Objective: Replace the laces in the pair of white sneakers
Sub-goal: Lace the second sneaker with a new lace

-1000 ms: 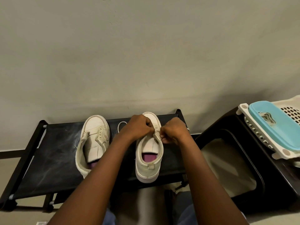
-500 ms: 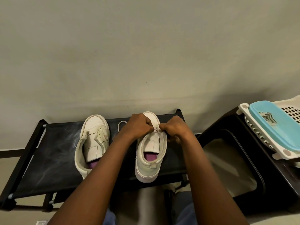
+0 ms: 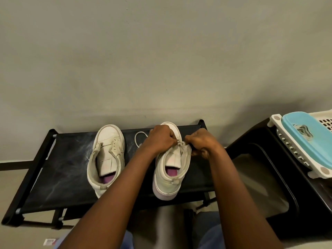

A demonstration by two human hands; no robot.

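Observation:
Two white sneakers stand on a black rack (image 3: pixel 62 169), toes toward the wall. The left sneaker (image 3: pixel 106 155) has no lace and stands untouched. The right sneaker (image 3: pixel 170 169) is under both hands. My left hand (image 3: pixel 159 139) is curled over its eyelet area and pinches a white lace (image 3: pixel 139 141), whose loop lies on the rack just left of the hand. My right hand (image 3: pixel 201 144) is curled at the right eyelet flap and pinches the lace end near the eyelets. The lower eyelets are hidden by the fingers.
A grey wall rises right behind the rack. To the right stands a black stool or stand (image 3: pixel 280 177) bearing a white slotted basket (image 3: pixel 294 151) with a light blue lid (image 3: pixel 309 139). Beige floor lies below, with a small paper scrap (image 3: pixel 49 241) at bottom left.
My right hand has moved slightly to the right and away from the left hand, drawing a short stretch of lace taut between them. The sneakers have stayed in place.

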